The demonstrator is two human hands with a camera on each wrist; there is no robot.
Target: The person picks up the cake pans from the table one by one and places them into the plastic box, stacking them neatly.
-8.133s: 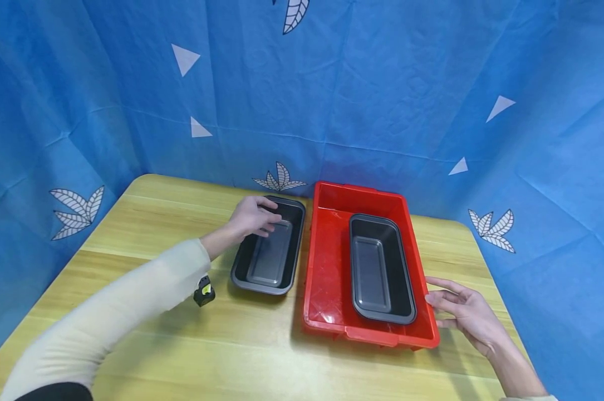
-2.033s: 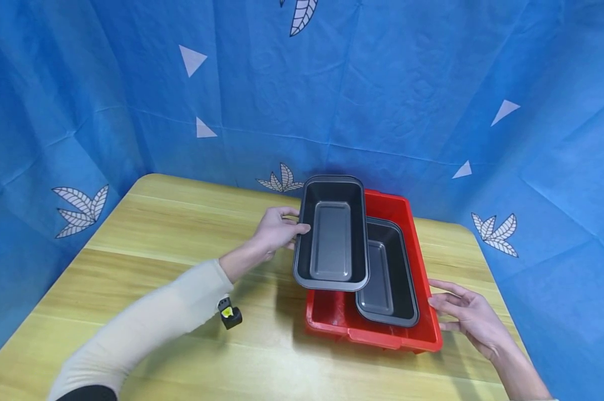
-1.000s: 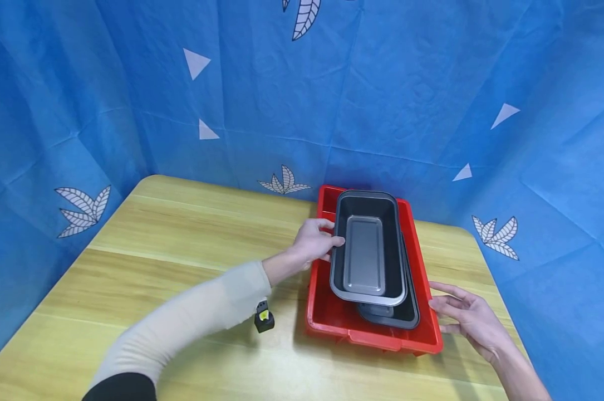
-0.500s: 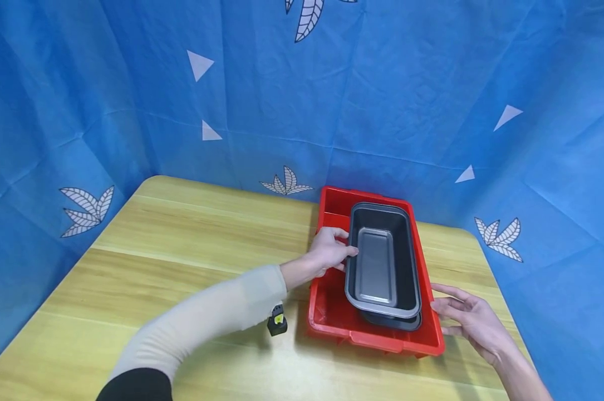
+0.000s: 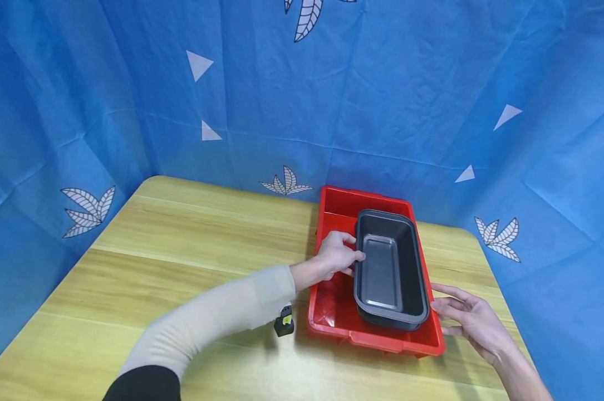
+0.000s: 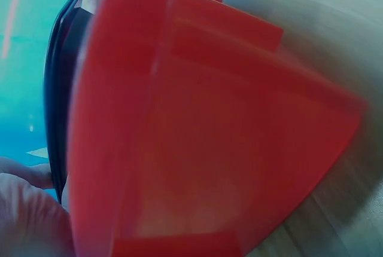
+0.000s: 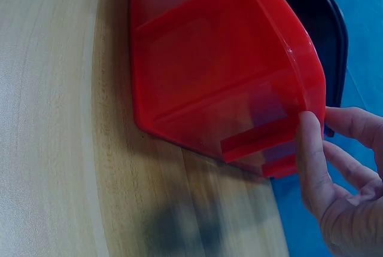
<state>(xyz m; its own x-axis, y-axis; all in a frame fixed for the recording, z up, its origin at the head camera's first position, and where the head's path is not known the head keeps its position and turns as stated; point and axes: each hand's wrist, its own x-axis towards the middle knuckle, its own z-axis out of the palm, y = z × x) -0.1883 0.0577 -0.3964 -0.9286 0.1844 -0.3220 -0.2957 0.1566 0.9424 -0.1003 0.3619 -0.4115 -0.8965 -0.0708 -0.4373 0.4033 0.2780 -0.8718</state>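
Observation:
A dark grey loaf pan [image 5: 382, 273] is inside the red plastic bin [image 5: 332, 317], toward its right side. It is stacked in a second loaf pan, which is almost wholly hidden beneath it. My left hand [image 5: 338, 253] pinches the upper pan's left long rim, thumb over the inside edge. In the left wrist view the red bin [image 6: 209, 131] blocks most of the work, leaving only a strip of dark pan rim [image 6: 54, 101]. Outside the bin's right wall, my right hand [image 5: 469, 320] touches the rim with loosely extended fingers; the right wrist view shows a fingertip [image 7: 309, 128] against it.
The bin stands on a light wooden table [image 5: 171, 234], near its back right part. A blue cloth [image 5: 281, 100] with leaf and triangle prints hangs behind and beside the table. A small black device [image 5: 284, 321] hangs below the left sleeve.
My left hand picked up the loaf pan from left of the bin, carried it right over the wall, and lowered it onto the other pan. The right hand stays by the bin.

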